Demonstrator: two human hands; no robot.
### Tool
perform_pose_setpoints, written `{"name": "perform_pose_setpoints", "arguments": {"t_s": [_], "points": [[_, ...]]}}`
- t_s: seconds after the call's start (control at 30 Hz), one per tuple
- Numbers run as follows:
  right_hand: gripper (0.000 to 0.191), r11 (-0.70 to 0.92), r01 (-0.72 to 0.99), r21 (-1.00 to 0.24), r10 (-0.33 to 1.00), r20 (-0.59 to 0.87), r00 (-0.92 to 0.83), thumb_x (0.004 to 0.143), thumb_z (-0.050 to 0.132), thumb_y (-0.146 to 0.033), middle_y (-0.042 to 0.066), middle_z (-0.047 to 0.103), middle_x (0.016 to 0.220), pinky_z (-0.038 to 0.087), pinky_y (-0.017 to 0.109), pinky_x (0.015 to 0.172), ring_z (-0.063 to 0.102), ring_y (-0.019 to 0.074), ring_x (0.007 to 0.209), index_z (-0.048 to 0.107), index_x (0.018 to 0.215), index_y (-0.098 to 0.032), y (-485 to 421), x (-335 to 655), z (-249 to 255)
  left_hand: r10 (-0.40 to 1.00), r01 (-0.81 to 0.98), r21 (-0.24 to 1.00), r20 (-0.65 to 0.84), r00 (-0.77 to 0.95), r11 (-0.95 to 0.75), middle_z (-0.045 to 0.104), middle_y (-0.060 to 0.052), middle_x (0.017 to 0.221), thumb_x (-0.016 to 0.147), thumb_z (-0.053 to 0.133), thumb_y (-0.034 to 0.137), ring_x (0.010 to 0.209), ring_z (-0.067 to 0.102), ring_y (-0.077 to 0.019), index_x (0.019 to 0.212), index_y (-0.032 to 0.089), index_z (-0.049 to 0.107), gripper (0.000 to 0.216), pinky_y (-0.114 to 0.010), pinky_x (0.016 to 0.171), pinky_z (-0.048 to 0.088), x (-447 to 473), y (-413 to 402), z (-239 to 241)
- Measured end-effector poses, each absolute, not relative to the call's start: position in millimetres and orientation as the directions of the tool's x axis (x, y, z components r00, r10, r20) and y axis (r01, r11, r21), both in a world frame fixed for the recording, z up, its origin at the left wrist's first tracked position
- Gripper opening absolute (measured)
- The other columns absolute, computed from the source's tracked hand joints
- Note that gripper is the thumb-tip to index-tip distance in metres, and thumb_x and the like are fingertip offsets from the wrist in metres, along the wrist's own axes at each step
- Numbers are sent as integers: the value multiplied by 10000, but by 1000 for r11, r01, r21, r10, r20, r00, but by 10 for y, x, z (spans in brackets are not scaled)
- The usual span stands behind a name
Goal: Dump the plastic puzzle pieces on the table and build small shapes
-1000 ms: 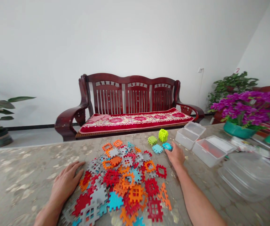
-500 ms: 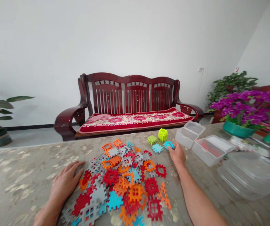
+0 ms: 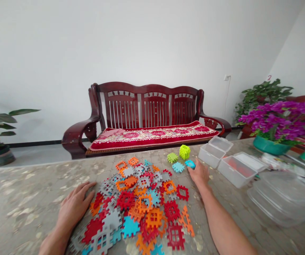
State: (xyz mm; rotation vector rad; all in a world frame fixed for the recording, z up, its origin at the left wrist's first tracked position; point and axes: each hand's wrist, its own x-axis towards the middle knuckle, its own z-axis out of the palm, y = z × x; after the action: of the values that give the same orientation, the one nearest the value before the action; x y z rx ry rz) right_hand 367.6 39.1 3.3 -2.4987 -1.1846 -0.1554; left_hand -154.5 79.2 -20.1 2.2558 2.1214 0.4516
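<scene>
A heap of flat, notched plastic tiles (image 3: pixel 141 202) in red, orange, grey and blue covers the middle of the table (image 3: pixel 22 198). My left hand (image 3: pixel 74 207) lies flat and open on the table at the heap's left edge, fingertips touching the tiles. My right hand (image 3: pixel 200 174) reaches past the heap's far right. Its fingers rest by a small blue tile stack (image 3: pixel 190 164); whether they grip it I cannot make out. Beside that lie a flat blue tile (image 3: pixel 178 167), a green tile piece (image 3: pixel 172 157) and a yellow-green tile cube (image 3: pixel 184 152).
Two open clear plastic boxes (image 3: pixel 213 151) (image 3: pixel 236 170) stand right of my hand, with clear lids (image 3: pixel 282 198) nearer the right edge. A purple flower pot (image 3: pixel 270 147) stands at the far right. A wooden bench (image 3: pixel 144 117) is behind the table.
My right hand moved slightly toward the blue tile stack and back. My left hand stays flat at the heap's edge.
</scene>
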Motion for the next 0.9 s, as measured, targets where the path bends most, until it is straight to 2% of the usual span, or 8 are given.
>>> {"name": "perform_pose_setpoints", "arguments": {"t_s": [0.3, 0.43, 0.53, 0.6, 0.73, 0.9], "points": [[545, -545, 777, -314, 736, 265, 623, 826, 578, -398, 95, 692, 1182, 461, 389, 885, 619, 300, 1055, 545, 1326, -186, 371, 3698, 26, 981, 972, 221, 191, 36, -79, 559, -71, 1403, 925, 335, 427, 1250, 546, -283, 1280, 264, 619, 483, -462, 1077, 418, -1520, 772, -169], [580, -472, 745, -472, 716, 288, 636, 793, 605, -433, 89, 706, 1159, 471, 381, 881, 637, 290, 1038, 552, 1317, -190, 381, 3720, -36, 978, 971, 228, 205, 27, -75, 576, -69, 1388, 915, 371, 409, 1240, 554, -283, 1264, 269, 634, 459, -464, 1065, 430, -1512, 771, -160], [634, -316, 721, -617, 706, 355, 612, 765, 615, -462, 83, 716, 1128, 479, 371, 882, 648, 265, 1022, 523, 1333, -196, 399, 3706, -87, 978, 970, 231, 209, 24, -73, 581, -59, 1385, 909, 397, 401, 1237, 557, -273, 1262, 278, 637, 444, -446, 1063, 436, -1505, 770, -152], [654, -202, 719, -664, 712, 404, 574, 747, 626, -467, 73, 719, 1110, 482, 369, 886, 650, 253, 1009, 513, 1335, -203, 404, 3667, -102, 978, 969, 236, 209, 18, -68, 586, -58, 1378, 905, 403, 404, 1232, 562, -279, 1254, 281, 644, 442, -451, 1059, 439, -1503, 773, -151], [651, -80, 748, -659, 746, 457, 483, 715, 651, -435, 55, 722, 1077, 473, 382, 911, 641, 244, 992, 521, 1314, -214, 396, 3531, -89, 980, 969, 238, 199, 19, -67, 570, -69, 1393, 910, 372, 420, 1241, 555, -292, 1261, 269, 637, 466, -473, 1062, 433, -1515, 785, -169], [618, -75, 781, -620, 757, 474, 449, 719, 647, -410, 46, 715, 1105, 448, 385, 946, 622, 241, 1014, 532, 1299, -230, 384, 3444, -62, 979, 971, 229, 201, 30, -76, 559, -66, 1402, 912, 346, 436, 1248, 547, -288, 1274, 274, 622, 482, -474, 1062, 429, -1546, 802, -211]]}}
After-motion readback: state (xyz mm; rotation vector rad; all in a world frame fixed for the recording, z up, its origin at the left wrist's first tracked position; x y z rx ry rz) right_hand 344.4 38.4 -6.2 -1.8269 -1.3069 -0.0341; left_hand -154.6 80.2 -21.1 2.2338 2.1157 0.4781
